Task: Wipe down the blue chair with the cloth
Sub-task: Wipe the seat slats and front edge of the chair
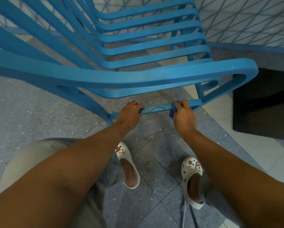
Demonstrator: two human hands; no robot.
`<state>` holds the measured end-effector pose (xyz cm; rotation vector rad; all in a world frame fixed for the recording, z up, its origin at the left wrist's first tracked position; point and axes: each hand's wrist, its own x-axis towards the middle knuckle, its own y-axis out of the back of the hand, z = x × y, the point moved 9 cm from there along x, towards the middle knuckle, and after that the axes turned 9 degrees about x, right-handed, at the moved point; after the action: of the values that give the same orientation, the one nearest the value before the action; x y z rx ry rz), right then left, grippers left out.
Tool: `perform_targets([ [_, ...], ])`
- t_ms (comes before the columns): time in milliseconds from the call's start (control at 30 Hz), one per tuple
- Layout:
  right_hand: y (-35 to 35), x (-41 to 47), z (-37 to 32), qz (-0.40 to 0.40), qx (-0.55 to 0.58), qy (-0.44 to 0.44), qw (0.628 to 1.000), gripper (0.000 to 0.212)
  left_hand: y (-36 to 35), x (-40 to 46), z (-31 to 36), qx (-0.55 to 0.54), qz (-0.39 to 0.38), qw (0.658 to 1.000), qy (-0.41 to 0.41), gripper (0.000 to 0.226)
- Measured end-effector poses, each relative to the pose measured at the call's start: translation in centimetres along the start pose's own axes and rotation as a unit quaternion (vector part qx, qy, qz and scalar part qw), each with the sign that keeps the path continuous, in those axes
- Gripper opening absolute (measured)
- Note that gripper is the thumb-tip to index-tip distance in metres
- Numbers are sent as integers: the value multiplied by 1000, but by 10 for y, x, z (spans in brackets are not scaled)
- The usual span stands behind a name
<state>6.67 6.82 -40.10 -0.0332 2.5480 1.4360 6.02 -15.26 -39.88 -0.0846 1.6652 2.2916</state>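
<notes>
Two hands at one low crossbar (156, 109) of the blue chair (138, 76), which stands on a speckled tiled floor (39, 104) close in front of the person. Left hand (129, 114): fingers curled over the bar near its left end, gripping it. Right hand (184, 116): fingers bunched round a dark blue cloth (172, 112), pressing it against the bar toward the right end. Bare stretch of bar between the hands carries a thin squiggly mark. Below: two white clogs (128, 163) with small charms.
</notes>
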Motion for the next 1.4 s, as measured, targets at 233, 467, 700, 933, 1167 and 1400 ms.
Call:
perform_targets([
  [233, 0, 3, -22, -116, -75, 215, 967, 28, -2, 2, -2, -6, -4, 1000, 7, 33],
  [467, 10, 8, -4, -15, -36, 89, 995, 28, -1, 0, -1, -7, 4, 1000, 16, 32],
  [700, -33, -10, -62, -88, -15, 143, 986, 33, 3, 0, -2, -23, 0, 1000, 8, 33],
  [933, 23, 13, 7, -24, 1, 65, 998, 30, 3, 0, -3, -27, 2, 1000, 11, 32],
  [1167, -19, -8, -34, -20, 42, 11, 999, 36, 0, 4, -6, -38, -1, 999, 15, 29],
  [1400, -17, -6, -56, -139, 83, 154, 975, 25, -2, 3, -19, -56, -10, 998, 26, 29],
])
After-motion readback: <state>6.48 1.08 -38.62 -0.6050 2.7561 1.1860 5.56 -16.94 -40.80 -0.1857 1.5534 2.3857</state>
